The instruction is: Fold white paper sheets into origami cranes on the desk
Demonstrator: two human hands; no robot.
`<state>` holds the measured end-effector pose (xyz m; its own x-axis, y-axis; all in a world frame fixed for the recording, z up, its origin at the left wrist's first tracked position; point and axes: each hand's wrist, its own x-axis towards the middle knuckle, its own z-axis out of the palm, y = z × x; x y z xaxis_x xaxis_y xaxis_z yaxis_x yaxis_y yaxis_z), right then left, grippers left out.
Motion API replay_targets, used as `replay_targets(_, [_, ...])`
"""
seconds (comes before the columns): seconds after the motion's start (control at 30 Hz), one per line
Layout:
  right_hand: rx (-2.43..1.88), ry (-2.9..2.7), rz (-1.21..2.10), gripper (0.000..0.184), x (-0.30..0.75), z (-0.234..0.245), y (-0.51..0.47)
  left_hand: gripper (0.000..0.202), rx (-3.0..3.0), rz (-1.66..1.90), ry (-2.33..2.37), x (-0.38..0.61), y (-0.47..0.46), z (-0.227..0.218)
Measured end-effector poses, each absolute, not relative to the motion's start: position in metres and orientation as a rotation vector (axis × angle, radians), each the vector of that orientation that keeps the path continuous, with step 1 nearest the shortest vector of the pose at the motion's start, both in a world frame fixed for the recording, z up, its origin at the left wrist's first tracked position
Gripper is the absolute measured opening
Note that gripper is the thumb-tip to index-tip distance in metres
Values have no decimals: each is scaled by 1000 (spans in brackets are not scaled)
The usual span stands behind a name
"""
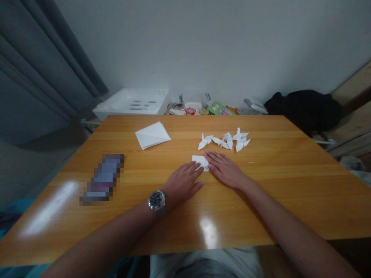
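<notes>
A small white piece of folded paper (199, 159) lies flat on the wooden table (162, 173). Stretched fingers of my left hand (182, 181) rest on its lower left part, with the thumb apart on the tabletop. My right hand (224, 168) lies flat with its fingertips on the paper's right edge, covering part of it. Just beyond my hands sits a row of several white origami cranes (226, 140). Farther left is a stack of white paper sheets (153, 135). A watch (157, 200) is on my left wrist.
A phone-like device, pixelated (104, 177), lies at the table's left. Behind the far edge stand a white plastic basket (133, 100), a green booklet (220, 109) and small packets. A black bag-like item (304, 110) is at the back right. A grey curtain (43, 69) hangs at left.
</notes>
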<state>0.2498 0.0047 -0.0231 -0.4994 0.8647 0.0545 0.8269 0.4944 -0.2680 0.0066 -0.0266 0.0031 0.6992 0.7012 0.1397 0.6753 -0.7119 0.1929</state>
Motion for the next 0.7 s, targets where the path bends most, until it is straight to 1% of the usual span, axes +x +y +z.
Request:
replay_targets(0.17, [-1445, -2526, 358, 58, 252, -26, 7, 57, 2763, 324, 1111, 4, -23, -1])
replay_targets(0.43, [-1427, -2529, 335, 59, 252, -25, 7, 55, 2768, 370, 1058, 0, -19, 0])
replay_targets(0.7, [-1427, -2487, 353, 59, 252, -23, 8, 49, 2757, 354, 1051, -1, -14, 0])
